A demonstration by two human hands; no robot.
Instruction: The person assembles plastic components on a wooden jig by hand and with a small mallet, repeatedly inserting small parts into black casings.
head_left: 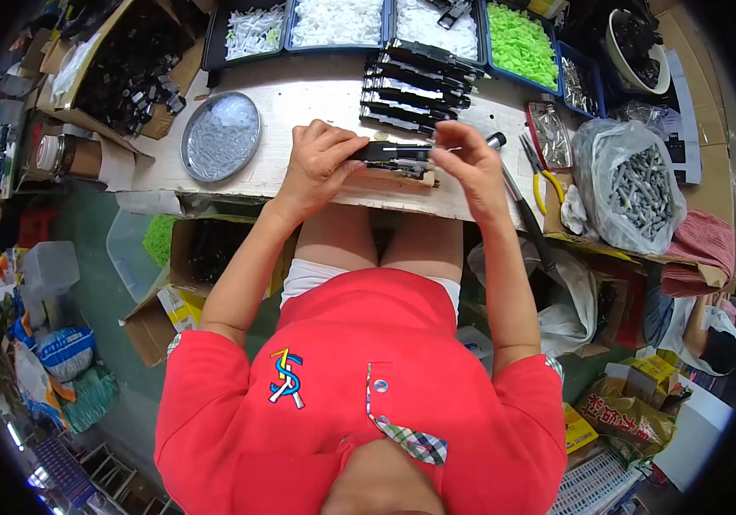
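Observation:
Near the front edge of the white table [286,103], my left hand [321,163] is closed on the left end of a black part [383,152], which lies over a brown strip. My right hand [471,163] is at the part's right end, thumb and index finger close together; a thin metal piece seems to run toward the fingertips, too small to make out. Behind them lies a row of several similar black parts [411,90]. A dark-handled tool [527,219] lies just right of my right hand, partly hidden by it.
Trays of white pieces [338,24] and green pieces [521,45] line the back. A round metal dish [221,137] and a carton of black parts [127,77] stand left. Yellow-handled pliers [542,176] and a bag of grey pieces [634,189] lie right.

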